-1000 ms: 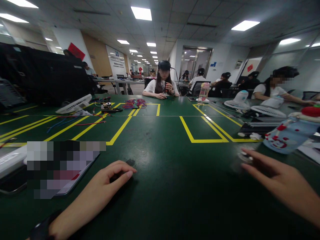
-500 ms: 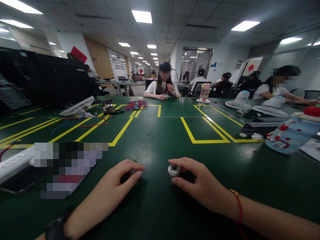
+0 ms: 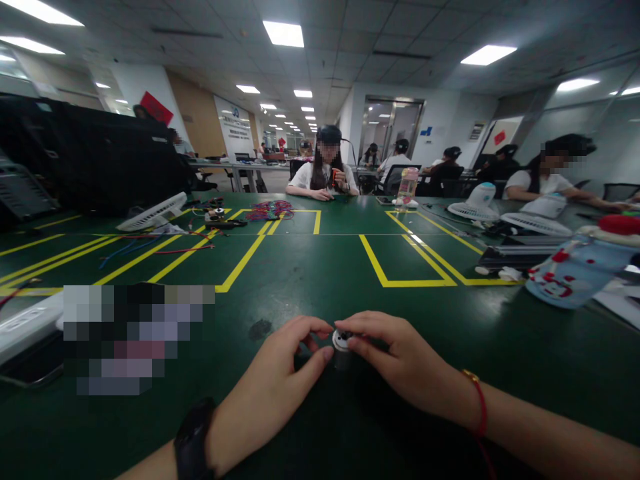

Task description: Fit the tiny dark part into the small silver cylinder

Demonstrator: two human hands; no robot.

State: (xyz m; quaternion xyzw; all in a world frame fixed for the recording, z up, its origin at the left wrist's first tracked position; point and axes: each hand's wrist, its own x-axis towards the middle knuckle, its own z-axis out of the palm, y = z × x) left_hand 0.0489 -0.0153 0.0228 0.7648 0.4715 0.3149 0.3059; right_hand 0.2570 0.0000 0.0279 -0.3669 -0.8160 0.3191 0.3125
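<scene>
A small metal cylinder [image 3: 342, 359] with a pale round top and dark holes stands upright on the green table [image 3: 300, 280]. It looks like a small motor, though its kind is not certain. Over its top, my right hand [image 3: 395, 350] has thumb and forefinger pinched close together on a small dark piece, largely hidden by the fingertips. My left hand [image 3: 290, 363] reaches in from the left, thumb and forefinger apart beside the cylinder's upper rim. Whether its fingertips touch the rim, I cannot tell.
Left lie a white power strip [image 3: 30, 327] and a blurred-out flat object [image 3: 140, 343]. Beyond are a white fan [image 3: 153, 213] and tangled wires [image 3: 270, 211]. A blue cup [image 3: 575, 267] and dark metal profiles [image 3: 525, 250] stand right. A co-worker [image 3: 325, 170] sits opposite.
My left hand has moved right, up to the cylinder, uncovering a dark patch on the table. My right hand's fingertips have closed together over the cylinder's top.
</scene>
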